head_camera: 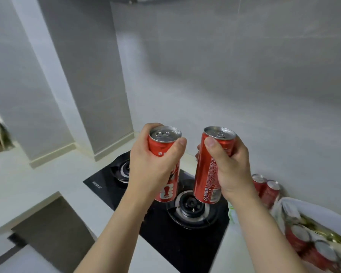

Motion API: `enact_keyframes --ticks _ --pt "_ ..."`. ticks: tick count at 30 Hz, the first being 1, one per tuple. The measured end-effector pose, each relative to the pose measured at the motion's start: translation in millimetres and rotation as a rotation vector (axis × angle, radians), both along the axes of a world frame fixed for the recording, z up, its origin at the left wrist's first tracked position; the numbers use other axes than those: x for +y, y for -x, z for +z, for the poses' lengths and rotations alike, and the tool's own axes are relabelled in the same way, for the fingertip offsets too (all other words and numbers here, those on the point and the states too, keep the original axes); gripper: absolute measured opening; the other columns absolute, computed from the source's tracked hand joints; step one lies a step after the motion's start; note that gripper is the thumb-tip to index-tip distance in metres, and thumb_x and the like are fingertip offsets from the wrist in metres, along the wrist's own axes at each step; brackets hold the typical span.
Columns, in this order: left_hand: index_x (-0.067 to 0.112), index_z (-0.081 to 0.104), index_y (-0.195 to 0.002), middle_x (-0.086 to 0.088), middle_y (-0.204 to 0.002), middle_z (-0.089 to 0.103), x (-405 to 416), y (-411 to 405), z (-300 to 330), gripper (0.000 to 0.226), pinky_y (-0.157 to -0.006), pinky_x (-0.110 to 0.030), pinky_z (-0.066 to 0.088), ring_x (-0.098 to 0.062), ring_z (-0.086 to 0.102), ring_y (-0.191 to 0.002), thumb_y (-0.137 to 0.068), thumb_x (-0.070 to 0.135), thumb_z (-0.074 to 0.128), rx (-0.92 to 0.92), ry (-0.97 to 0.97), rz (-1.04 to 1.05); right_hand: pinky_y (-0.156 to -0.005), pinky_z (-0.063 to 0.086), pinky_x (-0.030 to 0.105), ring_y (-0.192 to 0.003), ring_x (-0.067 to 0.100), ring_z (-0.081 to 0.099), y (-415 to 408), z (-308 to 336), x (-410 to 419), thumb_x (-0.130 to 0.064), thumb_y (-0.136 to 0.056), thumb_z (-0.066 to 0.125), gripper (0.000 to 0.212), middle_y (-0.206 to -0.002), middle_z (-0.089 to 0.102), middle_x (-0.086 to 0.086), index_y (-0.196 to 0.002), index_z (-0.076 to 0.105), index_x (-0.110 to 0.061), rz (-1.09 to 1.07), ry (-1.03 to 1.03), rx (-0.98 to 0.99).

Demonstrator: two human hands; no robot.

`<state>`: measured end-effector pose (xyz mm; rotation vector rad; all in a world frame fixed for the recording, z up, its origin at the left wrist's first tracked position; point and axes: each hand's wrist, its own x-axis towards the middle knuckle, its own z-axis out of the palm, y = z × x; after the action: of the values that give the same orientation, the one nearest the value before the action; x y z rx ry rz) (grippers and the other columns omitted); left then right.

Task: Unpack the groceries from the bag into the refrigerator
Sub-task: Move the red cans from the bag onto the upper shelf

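Left hand (156, 164) grips one red can (165, 154) upright above a black stove (185, 243); right hand (230, 170) grips a second can (211, 170), tilted slightly. The grocery bag (313, 233) lies lower right, nearer the right hand. No refrigerator is visible.

Left hand (152, 164) grips red can (165, 168), right hand (230, 168) grips second can (209, 174), above black stove (185, 243)

Two slim red aluminium drink cans, left (164, 152) and right (209, 170), upright, sealed, held above hob; more cans in white plastic bag (311, 215) at right.
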<state>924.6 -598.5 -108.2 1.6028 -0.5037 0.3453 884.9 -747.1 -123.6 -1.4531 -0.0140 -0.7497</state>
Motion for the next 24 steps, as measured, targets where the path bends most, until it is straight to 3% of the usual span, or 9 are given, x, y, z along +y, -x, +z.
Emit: enact_keyframes --ticks 5,8,13,18,24 --pt "0.023 0.061 -0.1 0.013 -0.087 0.069 59.5 -6.1 1.5 0.046 -0.061 -0.015 0.052 -0.009 0.069 -0.078 -0.067 0.053 0.071 -0.033 -0.006 0.126 -0.074 0.058 0.045 -0.078 0.027 0.07 -23.3 2.7 52.4 -0.052 -0.065 0.071 0.023 -0.085 0.07 0.008 -0.084 0.068 -0.038 0.142 0.01 0.005" --pt "0.023 0.061 -0.1 0.012 -0.086 0.068 95.7 -8.4 5.0 0.045 -0.06 -0.013 0.051 -0.008 0.069 -0.078 -0.067 0.051 0.073 -0.03 0.0 0.19 -0.07 0.058 0.038 -0.076 0.027 0.07 -35.5 5.4 86.5 -0.051 -0.065 0.072 0.027 -0.084 0.07 0.01 -0.085 0.068 -0.034 0.222 0.005 -0.004" --pt "0.025 0.06 -0.101 0.009 -0.087 0.069 153.6 -11.7 7.8 0.048 -0.062 -0.019 0.055 -0.014 0.071 -0.078 -0.065 0.056 0.07 -0.036 0.012 0.287 -0.063 0.057 0.038 -0.067 0.027 0.068 -54.2 10.2 141.2 -0.046 -0.068 0.072 0.045 -0.079 0.068 0.01 -0.096 0.062 -0.011 0.346 0.004 -0.008" --pt "0.028 0.06 -0.1 0.01 -0.088 0.069 206.9 -10.4 3.7 0.045 -0.062 -0.021 0.056 -0.018 0.071 -0.077 -0.066 0.056 0.069 -0.044 0.01 0.363 -0.076 0.057 0.055 -0.077 0.031 0.069 -70.5 8.6 194.2 -0.052 -0.066 0.072 0.04 -0.087 0.07 0.012 -0.093 0.065 -0.024 0.42 0.036 0.022" --pt "0.036 0.056 -0.096 0.02 -0.088 0.066 258.5 -2.0 0.3 0.037 -0.062 -0.012 0.051 -0.007 0.068 -0.083 -0.067 0.052 0.073 -0.051 -0.003 0.5 -0.078 0.057 0.054 -0.08 0.035 0.069 -81.0 9.4 251.2 -0.053 -0.063 0.073 0.03 -0.088 0.07 0.013 -0.085 0.067 -0.033 0.533 0.035 0.023"
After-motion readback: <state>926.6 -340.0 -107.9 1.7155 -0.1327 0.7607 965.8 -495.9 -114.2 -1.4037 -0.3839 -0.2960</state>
